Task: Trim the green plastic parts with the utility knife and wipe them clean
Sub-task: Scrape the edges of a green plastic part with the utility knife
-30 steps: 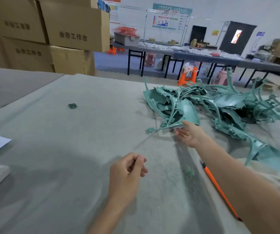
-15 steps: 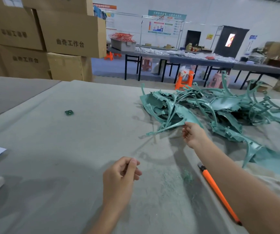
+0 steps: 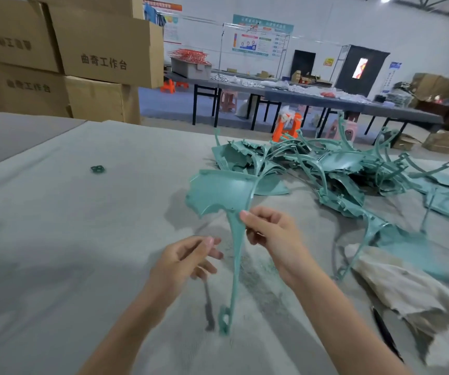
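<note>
Pinching with the right hand, thumb and fingertips closed on the thin stem of a green plastic part, just under its fan-shaped plate. Held up off the grey table cover, plate uppermost, stem hanging toward the viewer, looped tip low over the cover; touching or not, impossible to tell. Just left of that stem, the left hand: fingers loosely curled, thumb near the forefinger, nothing visible in them, clear of the part. Under the stem, a scatter of green shavings. Beyond the held part and to its right, a tangled pile of green parts. Right of the stem, past the forearm, a crumpled beige rag, and by its near edge a dark slim object, too blurred to name. Far left of the held part, one small green piece; behind that, stacked cardboard boxes.
</note>
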Action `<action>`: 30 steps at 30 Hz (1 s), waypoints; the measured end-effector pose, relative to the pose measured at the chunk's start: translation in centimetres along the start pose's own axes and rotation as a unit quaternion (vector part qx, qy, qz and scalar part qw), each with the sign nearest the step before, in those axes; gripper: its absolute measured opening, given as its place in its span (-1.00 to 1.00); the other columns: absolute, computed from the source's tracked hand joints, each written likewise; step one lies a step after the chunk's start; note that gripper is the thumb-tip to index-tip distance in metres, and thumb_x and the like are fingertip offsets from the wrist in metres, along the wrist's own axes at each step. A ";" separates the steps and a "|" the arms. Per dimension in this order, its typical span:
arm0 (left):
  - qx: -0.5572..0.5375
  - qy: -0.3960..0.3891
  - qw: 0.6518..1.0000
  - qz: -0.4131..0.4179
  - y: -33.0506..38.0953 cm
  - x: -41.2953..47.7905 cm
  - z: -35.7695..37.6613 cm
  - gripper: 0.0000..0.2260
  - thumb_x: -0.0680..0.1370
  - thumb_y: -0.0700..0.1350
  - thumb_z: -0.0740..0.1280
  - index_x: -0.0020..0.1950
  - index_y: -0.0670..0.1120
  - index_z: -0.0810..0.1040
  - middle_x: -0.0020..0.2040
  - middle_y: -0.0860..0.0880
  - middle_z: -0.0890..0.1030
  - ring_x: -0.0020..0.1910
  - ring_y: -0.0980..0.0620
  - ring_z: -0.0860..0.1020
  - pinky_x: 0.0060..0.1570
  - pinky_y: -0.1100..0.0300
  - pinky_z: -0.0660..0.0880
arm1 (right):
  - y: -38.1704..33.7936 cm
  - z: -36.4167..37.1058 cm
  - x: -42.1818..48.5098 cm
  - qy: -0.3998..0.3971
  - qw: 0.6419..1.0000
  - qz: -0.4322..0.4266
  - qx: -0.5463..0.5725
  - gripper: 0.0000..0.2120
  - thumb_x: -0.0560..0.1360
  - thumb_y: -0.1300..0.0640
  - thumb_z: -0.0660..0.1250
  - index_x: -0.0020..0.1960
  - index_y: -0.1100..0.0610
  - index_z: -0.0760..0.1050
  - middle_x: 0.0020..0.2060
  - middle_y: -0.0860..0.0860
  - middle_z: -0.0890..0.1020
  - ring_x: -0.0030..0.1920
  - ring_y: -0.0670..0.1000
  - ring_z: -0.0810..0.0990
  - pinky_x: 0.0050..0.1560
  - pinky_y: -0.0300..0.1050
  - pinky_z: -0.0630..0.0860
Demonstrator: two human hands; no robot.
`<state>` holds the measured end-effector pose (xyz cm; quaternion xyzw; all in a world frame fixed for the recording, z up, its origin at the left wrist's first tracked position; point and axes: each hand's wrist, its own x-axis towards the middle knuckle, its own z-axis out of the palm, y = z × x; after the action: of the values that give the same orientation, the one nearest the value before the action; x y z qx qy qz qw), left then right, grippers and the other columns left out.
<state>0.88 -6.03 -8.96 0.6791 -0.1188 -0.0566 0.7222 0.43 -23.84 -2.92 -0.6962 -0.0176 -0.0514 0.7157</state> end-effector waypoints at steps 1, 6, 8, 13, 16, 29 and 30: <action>-0.026 -0.045 0.999 -0.010 0.1 -0.2 0.2 -0.69 0.45 0.12 0.33 0.01 -0.05 0.67 -0.16 -0.08 0.69 -0.32 -0.03 0.60 -0.33 0.21 0.51 | 0.1 0.7 -0.7 -0.001 1.000 -0.002 0.001 -0.89 0.54 0.29 0.37 -0.15 0.23 0.62 -0.39 0.02 0.58 -0.44 -0.12 0.44 -0.36 -0.32 0.39; -0.029 -0.125 0.992 -0.012 0.3 -1.1 1.2 -0.70 0.50 0.15 0.32 -0.03 -0.07 0.63 -0.26 -0.17 0.65 -0.39 -0.03 0.56 -0.40 0.26 0.48 | 1.0 2.4 -2.0 0.072 0.997 -0.010 0.038 -0.91 0.55 0.34 0.34 -0.06 0.37 0.60 -0.41 0.11 0.56 -0.47 -0.07 0.45 -0.42 -0.28 0.40; 0.012 -0.098 0.995 -0.018 0.2 -1.2 1.2 -0.70 0.54 0.08 0.25 -0.11 -0.12 0.62 -0.30 -0.12 0.64 -0.39 0.01 0.55 -0.37 0.29 0.48 | 0.9 2.1 -1.7 0.106 0.993 -0.021 0.055 -0.93 0.55 0.35 0.35 -0.05 0.34 0.60 -0.40 0.09 0.58 -0.46 -0.07 0.45 -0.40 -0.25 0.42; -0.032 -0.040 0.998 -0.037 0.2 -1.3 1.8 -0.68 0.67 -0.09 0.09 -0.24 -0.15 0.42 -0.47 -0.01 0.38 -0.61 0.09 0.28 -0.60 0.32 0.26 | 0.8 0.5 -1.0 0.064 0.997 -0.029 0.031 -0.89 0.56 0.36 0.33 0.06 0.26 0.58 -0.26 0.02 0.70 -0.37 -0.08 0.58 -0.34 -0.28 0.48; -0.101 0.001 0.993 -0.062 0.5 -1.1 1.8 -0.66 0.68 -0.08 0.06 -0.25 -0.16 0.37 -0.50 0.04 0.28 -0.65 0.16 0.17 -0.66 0.38 0.13 | 1.0 -0.7 -0.6 0.035 0.997 -0.045 -0.057 -0.77 0.56 0.37 0.32 0.13 0.11 0.58 -0.16 -0.05 0.74 -0.31 -0.08 0.62 -0.28 -0.27 0.50; -0.220 0.088 0.972 0.013 0.6 -0.8 0.1 -0.72 0.47 0.12 0.25 -0.22 -0.10 0.42 -0.47 0.05 0.22 -0.62 0.15 0.12 -0.62 0.33 0.04 | 2.9 -10.8 -2.7 0.053 0.678 0.201 -0.705 -0.70 0.54 -0.17 0.29 0.04 0.07 0.44 0.02 0.07 0.57 0.08 0.15 0.56 -0.10 -0.07 0.45; -0.221 0.096 0.970 0.010 0.7 -0.7 0.0 -0.71 0.48 0.11 0.24 -0.22 -0.11 0.42 -0.47 0.05 0.22 -0.63 0.15 0.12 -0.62 0.33 0.05 | 3.1 -11.0 -2.6 0.061 0.683 0.191 -0.703 -0.74 0.54 -0.13 0.28 -0.05 0.07 0.43 -0.07 0.06 0.56 0.01 0.15 0.57 -0.15 -0.08 0.44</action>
<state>0.14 -5.79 -8.34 0.5035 -0.0403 -0.0092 0.8630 -2.33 -34.57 -6.57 -0.9785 0.2004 0.0469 0.0103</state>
